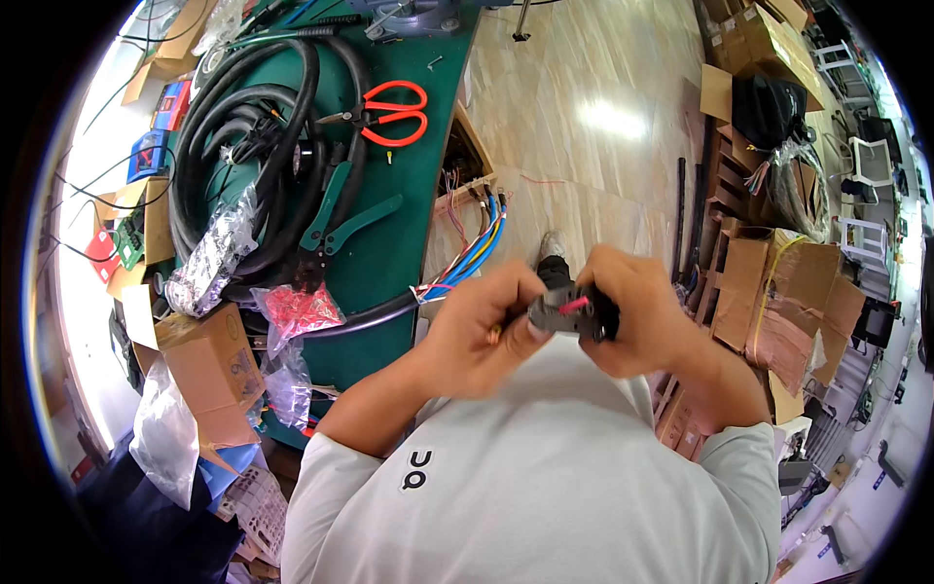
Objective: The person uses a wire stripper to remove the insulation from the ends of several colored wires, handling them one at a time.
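Note:
Both hands are raised in front of the grey shirt, to the right of the workbench. My left hand (474, 328) pinches the left end of a small dark connector-like part (556, 314), its thumb along the near edge. A small yellow-orange piece (495, 334) shows between the fingers of that hand. My right hand (638, 314) grips the part's black right side. A pink-red piece (574, 304) lies across or sticks out of the part; which one I cannot tell. The hands are blurred, and fingers hide much of the part. Beyond my left hand fans a bundle of blue, yellow, red and white wires (474, 255) from a thick black cable (372, 314).
On the green bench top (394, 255) lie coiled black cable (211, 95), red-handled scissors (394, 113), a green-handled crimping tool (328, 226) and a bag of red terminals (299, 310). A wooden box (467, 157) adjoins the bench. Cardboard boxes (788, 299) stand right.

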`<state>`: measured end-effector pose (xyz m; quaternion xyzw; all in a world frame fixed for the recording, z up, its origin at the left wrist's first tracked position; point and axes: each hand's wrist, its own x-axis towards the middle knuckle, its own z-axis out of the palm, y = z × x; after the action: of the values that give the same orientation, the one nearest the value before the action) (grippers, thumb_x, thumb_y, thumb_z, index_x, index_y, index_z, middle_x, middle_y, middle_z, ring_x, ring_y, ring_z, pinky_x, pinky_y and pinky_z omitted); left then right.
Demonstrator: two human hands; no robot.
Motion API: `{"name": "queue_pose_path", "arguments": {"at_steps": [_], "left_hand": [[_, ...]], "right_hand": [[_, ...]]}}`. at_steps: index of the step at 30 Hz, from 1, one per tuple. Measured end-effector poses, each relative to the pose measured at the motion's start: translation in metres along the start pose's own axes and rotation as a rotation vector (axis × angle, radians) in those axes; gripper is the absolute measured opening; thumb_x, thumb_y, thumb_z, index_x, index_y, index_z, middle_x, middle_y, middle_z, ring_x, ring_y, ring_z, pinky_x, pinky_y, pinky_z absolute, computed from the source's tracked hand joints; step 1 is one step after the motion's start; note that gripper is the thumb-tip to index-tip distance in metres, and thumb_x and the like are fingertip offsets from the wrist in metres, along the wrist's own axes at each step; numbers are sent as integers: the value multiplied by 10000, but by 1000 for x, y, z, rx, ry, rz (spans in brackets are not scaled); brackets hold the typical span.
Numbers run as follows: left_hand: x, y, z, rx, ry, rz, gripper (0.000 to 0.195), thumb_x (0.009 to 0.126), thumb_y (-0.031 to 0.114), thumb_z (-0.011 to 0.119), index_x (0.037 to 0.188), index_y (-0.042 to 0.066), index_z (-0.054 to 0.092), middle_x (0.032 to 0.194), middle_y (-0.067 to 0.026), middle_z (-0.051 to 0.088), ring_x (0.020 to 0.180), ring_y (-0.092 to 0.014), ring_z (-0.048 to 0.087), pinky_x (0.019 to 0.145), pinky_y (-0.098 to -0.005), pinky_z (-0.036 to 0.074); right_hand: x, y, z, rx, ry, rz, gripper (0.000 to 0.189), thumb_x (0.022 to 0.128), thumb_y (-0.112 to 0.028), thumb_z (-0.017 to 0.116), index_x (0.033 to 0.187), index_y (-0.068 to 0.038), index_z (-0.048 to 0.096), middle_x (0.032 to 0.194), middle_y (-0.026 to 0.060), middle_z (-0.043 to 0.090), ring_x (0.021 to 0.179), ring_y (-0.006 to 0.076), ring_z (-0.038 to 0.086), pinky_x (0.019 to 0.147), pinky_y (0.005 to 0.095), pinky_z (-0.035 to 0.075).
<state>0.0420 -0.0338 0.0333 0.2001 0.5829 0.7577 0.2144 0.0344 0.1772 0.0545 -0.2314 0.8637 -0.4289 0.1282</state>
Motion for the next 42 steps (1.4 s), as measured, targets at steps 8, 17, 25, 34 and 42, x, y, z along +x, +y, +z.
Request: {"name": "queue_pose_path", "arguments": {"at_steps": [8, 17, 25, 34, 42], "left_hand": [[0, -12, 3, 43, 45, -85, 178, 931, 165, 580, 899, 24, 476, 653, -13, 459, 569, -76, 378, 494, -237, 331], [10, -14, 6, 166, 35, -267, 137, 901, 122, 606, 907, 32, 503, 642, -56, 458, 540, -130, 428, 498, -266, 361], [21, -10, 16, 264, -11, -188, 250, 851, 153, 673, 718, 21, 508, 544, -80, 452, 441, -197, 422, 431, -303, 352], [34, -43, 8, 95, -13, -367, 162, 848, 152, 673, 793, 22, 593, 580, -41, 525, 465, -106, 462, 437, -268, 363], [51, -75, 6, -201, 88, -569, 202, 900, 135, 602, 740, 33, 532, 580, 19, 502, 521, -35, 435, 455, -242, 355]], "right_hand": [[-9, 12, 12, 287, -136, 155, 359, 556, -22, 646, 890, -35, 515, 745, 130, 529, 637, 326, 546, 546, 356, 427], [-2, 37, 5, 248, -182, 99, 270, 565, -42, 670, 795, -31, 529, 680, 107, 533, 578, 305, 548, 496, 341, 422], [-16, 44, 4, 589, -252, 240, 260, 559, -45, 695, 745, -28, 514, 625, 71, 490, 520, 142, 470, 480, 284, 375], [-14, 97, 38, 915, -314, 207, 244, 564, -21, 689, 734, -15, 514, 630, 41, 476, 532, 92, 428, 465, 258, 333], [-4, 148, 60, 1161, -383, 185, 220, 553, 0, 644, 711, -15, 491, 620, 37, 457, 501, 123, 413, 444, 271, 293]]}}
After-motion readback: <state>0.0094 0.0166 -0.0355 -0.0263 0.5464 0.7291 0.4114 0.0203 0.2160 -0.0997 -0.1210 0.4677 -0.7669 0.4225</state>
